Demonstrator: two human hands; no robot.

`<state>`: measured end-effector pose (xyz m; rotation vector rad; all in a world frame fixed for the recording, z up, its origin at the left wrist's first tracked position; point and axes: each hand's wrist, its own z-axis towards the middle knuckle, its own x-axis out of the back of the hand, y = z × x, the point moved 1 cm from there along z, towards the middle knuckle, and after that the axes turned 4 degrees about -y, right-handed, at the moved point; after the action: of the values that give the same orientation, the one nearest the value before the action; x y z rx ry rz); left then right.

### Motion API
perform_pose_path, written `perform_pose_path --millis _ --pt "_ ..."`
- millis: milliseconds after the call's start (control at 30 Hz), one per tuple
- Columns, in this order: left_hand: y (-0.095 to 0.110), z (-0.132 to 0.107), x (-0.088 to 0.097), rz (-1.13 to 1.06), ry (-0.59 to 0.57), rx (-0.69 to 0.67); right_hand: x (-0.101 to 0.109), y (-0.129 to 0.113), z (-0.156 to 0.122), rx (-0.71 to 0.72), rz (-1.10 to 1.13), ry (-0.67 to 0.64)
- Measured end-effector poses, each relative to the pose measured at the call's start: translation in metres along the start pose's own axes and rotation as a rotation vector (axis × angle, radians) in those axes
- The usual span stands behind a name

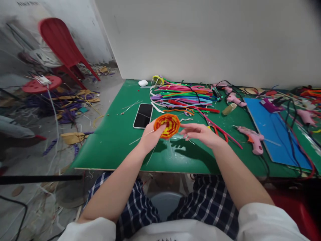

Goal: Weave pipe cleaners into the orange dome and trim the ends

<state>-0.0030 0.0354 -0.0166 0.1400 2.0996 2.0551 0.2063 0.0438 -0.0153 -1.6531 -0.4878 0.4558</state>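
The left hand (150, 135) has its fingers clamped on one orange-yellow disc (172, 127), above the bench (112, 147).
The right hand (199, 134), its fingers apart, is just beside the disc's right edge. Green surface shows from disc to front edge and left of one phone (143, 115). Beyond lie many coloured stems (180, 95), one white case (143, 83), inside not visible; rightward, one pair of scissors (222, 132), at least three pink glue guns (254, 140).
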Motion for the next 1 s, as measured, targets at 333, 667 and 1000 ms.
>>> perform_pose_path --millis 333,667,1000 --pt "-0.002 -0.009 -0.018 0.470 0.019 -0.272 -0.039 0.011 0.017 0.031 -0.179 0.311" --pt "-0.008 -0.010 -0.017 0.606 0.053 -0.360 -0.042 0.015 0.017 0.059 -0.141 0.320" --pt "-0.008 -0.010 -0.011 0.579 0.058 -0.408 -0.042 0.019 0.017 0.052 -0.177 0.284"
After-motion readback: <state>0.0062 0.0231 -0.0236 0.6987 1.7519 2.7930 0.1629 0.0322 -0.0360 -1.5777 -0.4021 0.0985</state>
